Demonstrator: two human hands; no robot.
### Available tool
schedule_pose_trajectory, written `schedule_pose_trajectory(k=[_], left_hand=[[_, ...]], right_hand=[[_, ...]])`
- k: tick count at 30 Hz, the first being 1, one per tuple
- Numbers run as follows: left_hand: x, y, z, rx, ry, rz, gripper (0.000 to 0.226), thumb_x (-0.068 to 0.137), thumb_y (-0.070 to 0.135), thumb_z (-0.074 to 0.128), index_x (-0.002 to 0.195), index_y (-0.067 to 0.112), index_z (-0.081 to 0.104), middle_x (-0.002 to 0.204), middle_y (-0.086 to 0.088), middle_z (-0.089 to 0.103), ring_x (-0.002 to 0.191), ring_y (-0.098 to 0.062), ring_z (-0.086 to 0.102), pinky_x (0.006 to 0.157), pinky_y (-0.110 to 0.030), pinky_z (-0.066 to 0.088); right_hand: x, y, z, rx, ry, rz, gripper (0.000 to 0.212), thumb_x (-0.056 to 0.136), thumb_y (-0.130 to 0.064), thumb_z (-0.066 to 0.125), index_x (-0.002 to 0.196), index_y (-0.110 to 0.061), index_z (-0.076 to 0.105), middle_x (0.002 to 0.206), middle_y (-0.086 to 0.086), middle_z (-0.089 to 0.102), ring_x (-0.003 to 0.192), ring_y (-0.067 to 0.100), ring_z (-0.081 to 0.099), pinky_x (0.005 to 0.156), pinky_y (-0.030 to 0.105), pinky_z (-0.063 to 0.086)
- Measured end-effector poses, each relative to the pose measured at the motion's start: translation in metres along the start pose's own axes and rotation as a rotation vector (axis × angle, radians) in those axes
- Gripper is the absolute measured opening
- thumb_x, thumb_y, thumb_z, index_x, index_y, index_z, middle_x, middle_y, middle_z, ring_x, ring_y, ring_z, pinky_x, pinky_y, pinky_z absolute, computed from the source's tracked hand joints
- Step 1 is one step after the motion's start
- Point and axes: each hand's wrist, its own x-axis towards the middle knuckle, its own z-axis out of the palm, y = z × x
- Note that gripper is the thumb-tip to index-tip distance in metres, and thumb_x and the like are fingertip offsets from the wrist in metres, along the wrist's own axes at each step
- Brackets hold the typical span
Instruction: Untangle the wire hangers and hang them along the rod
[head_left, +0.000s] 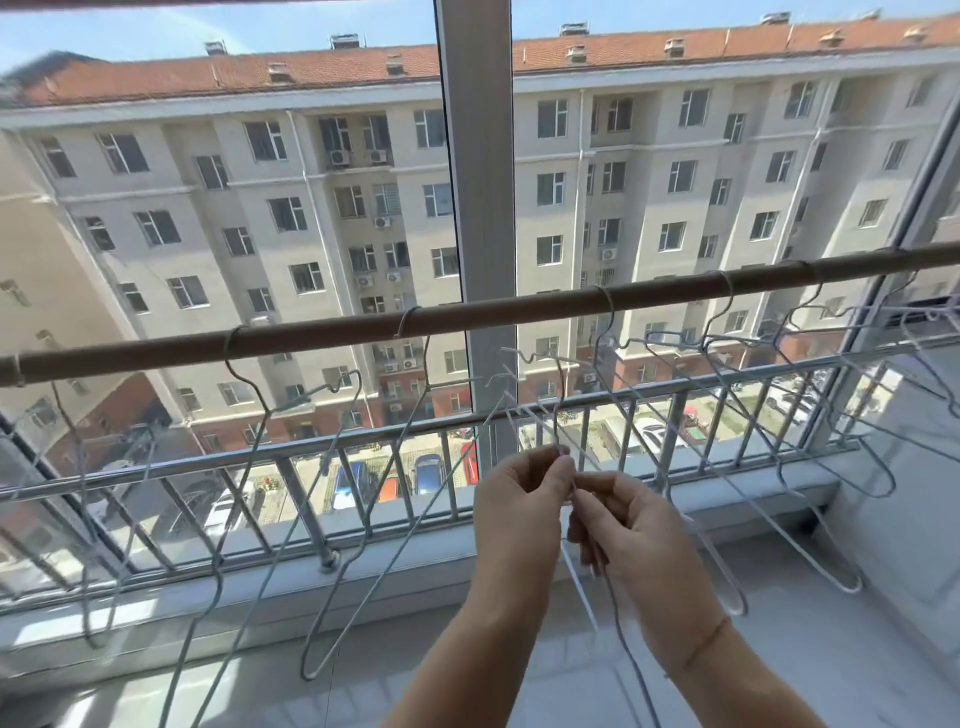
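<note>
Beyond the window glass stands a long pale apartment block (311, 208) with a red tiled roof under blue sky, and cars are parked in the yard far below. A metal railing (363, 449) runs across the lower part of the window, above a light sill (426, 577).

The brown rod (322, 335) crosses in front of me from low on the left to higher on the right. Several wire hangers (410, 318) are already hooked over it, spaced along its length. The ones to the left hang down at a slant, while those to the right overlap each other.

Below the middle of the rod I hold a tangled bunch of pale wire (537, 423), off the rod, with its hook end poking up just under it. My left hand (519, 501) has its fingers curled, pinching the wires between thumb and fingertips. My right hand (621, 522) meets it fingertip to fingertip, also pinching the wires, and loose strands trail down past its fingers. How many hangers are in this bunch I cannot tell. A thin bracelet (707, 642) sits on my right wrist.
</note>
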Motion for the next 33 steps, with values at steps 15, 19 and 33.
schedule_pose_trajectory(k=[15,19,33], left_hand=[[0.048,0.039,0.010,0.046,0.042,-0.028,0.007,0.087,0.009,0.061,0.084,0.011,0.067,0.072,-0.005,0.065,0.061,-0.012,0.058,0.063,-0.023,0.052],[0.039,0.035,-0.002,0.190,-0.058,-0.017,0.013,0.088,0.015,0.061,0.081,0.013,0.072,0.069,-0.002,0.066,0.064,-0.011,0.057,0.068,-0.025,0.048],[0.040,0.040,-0.089,0.195,0.134,-0.021,0.022,0.086,0.024,0.065,0.097,0.006,0.067,0.081,-0.003,0.066,0.074,-0.014,0.059,0.068,-0.022,0.047]], right_hand=[[0.054,-0.022,0.016,0.008,0.039,-0.052,0.014,0.090,-0.004,0.053,0.094,0.005,0.063,0.050,0.001,0.058,0.038,0.004,0.048,0.038,0.013,0.038],[0.049,-0.017,0.011,-0.105,0.017,-0.023,0.015,0.090,-0.009,0.054,0.097,0.000,0.063,0.058,-0.005,0.065,0.050,0.000,0.057,0.046,0.010,0.041],[0.003,-0.022,0.090,-0.782,-0.135,-0.163,0.035,0.089,-0.026,0.051,0.123,-0.020,0.047,0.119,-0.002,0.054,0.109,0.015,0.052,0.095,0.032,0.044]])
